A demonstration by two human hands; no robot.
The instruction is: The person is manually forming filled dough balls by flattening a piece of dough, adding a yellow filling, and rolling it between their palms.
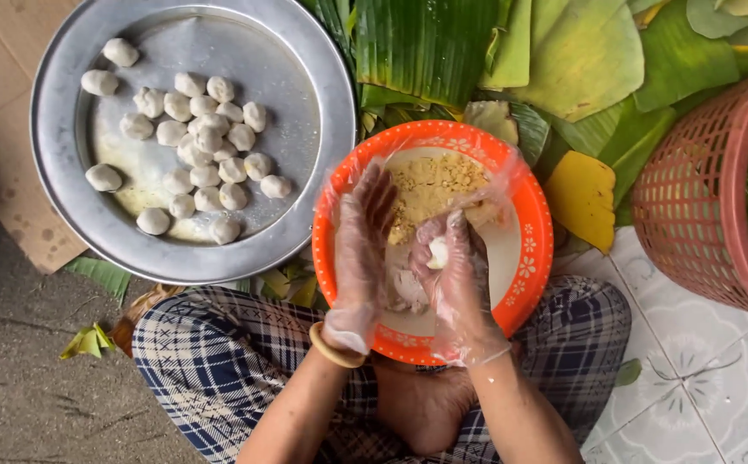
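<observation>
Dough balls (pixel 202 146) on tray (pixel 64 172), left of bowl (pixel 533 215); basket (pixel 701 198) right of bowl; leaves (pixel 494 51) behind all three.

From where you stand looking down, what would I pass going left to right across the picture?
Round metal tray of white dough balls → left hand in a clear plastic glove → right hand pinching a small dough piece, over the orange bowl → yellow leaf → red plastic basket.
</observation>
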